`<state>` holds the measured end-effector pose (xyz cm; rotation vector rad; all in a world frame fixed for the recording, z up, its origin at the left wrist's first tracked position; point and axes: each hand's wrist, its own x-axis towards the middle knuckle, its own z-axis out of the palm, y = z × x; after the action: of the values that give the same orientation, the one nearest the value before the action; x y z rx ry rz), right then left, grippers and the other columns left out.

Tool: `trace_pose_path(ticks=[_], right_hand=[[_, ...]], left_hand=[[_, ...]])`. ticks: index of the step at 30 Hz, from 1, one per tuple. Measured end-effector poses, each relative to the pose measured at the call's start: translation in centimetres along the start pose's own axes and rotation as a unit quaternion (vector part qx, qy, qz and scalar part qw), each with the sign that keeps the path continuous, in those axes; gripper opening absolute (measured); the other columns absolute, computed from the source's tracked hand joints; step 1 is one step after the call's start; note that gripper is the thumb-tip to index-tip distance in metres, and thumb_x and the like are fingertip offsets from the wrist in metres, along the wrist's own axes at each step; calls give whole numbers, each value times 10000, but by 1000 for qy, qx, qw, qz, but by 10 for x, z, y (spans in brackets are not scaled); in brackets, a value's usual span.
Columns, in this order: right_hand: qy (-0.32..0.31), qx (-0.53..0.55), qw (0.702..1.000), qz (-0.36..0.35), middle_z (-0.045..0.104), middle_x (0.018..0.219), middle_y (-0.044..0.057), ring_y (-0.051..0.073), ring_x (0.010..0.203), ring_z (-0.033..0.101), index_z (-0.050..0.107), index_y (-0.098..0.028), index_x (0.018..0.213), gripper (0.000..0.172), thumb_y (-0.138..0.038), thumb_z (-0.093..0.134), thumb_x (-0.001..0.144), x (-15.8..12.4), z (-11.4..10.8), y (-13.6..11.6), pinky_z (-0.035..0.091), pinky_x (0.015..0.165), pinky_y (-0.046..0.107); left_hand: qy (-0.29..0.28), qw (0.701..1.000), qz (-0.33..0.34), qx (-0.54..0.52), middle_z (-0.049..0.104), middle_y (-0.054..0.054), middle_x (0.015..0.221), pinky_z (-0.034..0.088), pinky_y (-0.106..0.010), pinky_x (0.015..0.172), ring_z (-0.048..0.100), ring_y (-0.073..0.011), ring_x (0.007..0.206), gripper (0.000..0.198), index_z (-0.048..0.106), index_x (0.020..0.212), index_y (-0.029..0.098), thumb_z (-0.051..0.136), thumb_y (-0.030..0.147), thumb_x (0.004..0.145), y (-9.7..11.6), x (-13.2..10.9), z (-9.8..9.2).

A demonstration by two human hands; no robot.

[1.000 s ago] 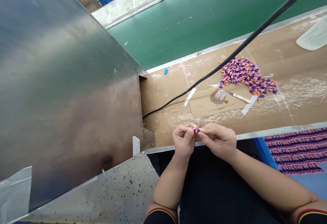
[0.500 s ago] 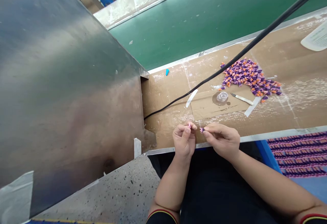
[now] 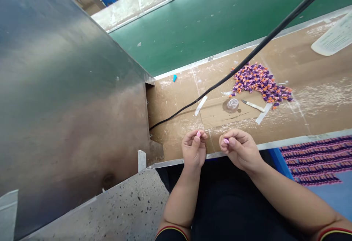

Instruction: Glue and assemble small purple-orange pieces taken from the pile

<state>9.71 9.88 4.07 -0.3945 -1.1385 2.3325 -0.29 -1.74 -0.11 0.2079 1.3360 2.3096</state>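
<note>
Left hand (image 3: 194,147) pinches a small pink piece (image 3: 198,134); right hand (image 3: 240,149) pinches a second pink piece (image 3: 226,141), the hands apart at lower centre.
Each thumb and forefinger pressed together on its piece, other fingers curled. Purple-and-orange pieces (image 3: 260,81) heaped on cardboard (image 3: 324,68) right of centre, beside a clear plastic cup (image 3: 232,103) and craft knife (image 3: 253,105).

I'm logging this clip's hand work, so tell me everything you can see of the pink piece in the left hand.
The small pink piece looks smooth and slightly glossy, possibly plastic or rubber, with a rounded, tapering shape; no separate parts can be made out. It is pinched in the fingers of the left hand, partly hidden by them, and held up above the cardboard-covered bench, not touching it.
</note>
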Motion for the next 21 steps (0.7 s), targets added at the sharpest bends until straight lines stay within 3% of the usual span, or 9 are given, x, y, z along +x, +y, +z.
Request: trace_pose_path(ticks=[3,6,12,15,17,18,19,20,21], right_hand=[[17,-43,999,14,776,708,7,148,573,726,794,-252,901,299,-542,866,884,1,-6,-4,634,516,244],[53,-164,985,-25,801,757,34,167,625,758,817,-237,905,323,-556,863,878,9,-17,-13,663,575,265],[120,-385,903,-148,821,852,38,199,755,789,833,-246,933,176,-419,843,905,36,-43,-37,693,722,326],[139,-435,869,-192,822,891,43,209,792,792,824,-244,959,142,-379,819,918,44,-54,-41,686,750,348],[152,-466,844,-217,824,909,46,209,801,790,819,-244,974,129,-362,799,927,45,-61,-42,677,747,349],[159,-481,832,-226,824,913,46,209,799,788,817,-245,978,127,-359,793,928,45,-66,-43,673,747,350],[167,-495,821,-230,824,913,44,208,791,784,816,-246,980,128,-360,788,929,45,-70,-44,670,748,354],[175,-508,811,-232,823,910,43,208,782,781,814,-246,977,133,-366,785,928,45,-75,-45,668,749,359],[184,-518,802,-233,822,906,42,209,772,777,812,-245,970,141,-375,783,925,46,-80,-47,666,751,365]], left_hand=[[-6,1000,-2,-12,775,-16,884,599,-238,753,706,-106,772,282,818,884,255,941,494,801,0,-1,-1],[6,999,-26,-36,742,-22,813,582,-238,718,676,-109,738,354,800,818,218,959,529,762,3,-2,-1],[54,994,-62,-74,723,-29,768,579,-246,680,651,-115,691,428,769,730,195,1017,536,653,7,7,6],[26,999,-8,-34,717,-26,734,571,-234,646,659,-115,663,375,779,746,211,956,542,756,14,-1,9],[-12,992,102,78,734,-30,745,587,-255,645,691,-137,676,232,804,830,241,844,454,911,30,-25,2],[-23,971,170,166,759,-32,788,606,-281,659,714,-156,701,132,815,904,268,767,364,980,43,-42,-5],[-21,927,271,258,773,-16,807,626,-311,667,727,-174,706,63,812,962,304,753,288,975,59,-60,-15],[1,859,368,356,784,2,817,648,-341,681,733,-189,695,101,808,1003,337,788,270,929,77,-77,-26],[64,798,398,449,792,13,842,668,-370,719,741,-206,717,162,807,998,358,829,257,874,97,-91,-37]])
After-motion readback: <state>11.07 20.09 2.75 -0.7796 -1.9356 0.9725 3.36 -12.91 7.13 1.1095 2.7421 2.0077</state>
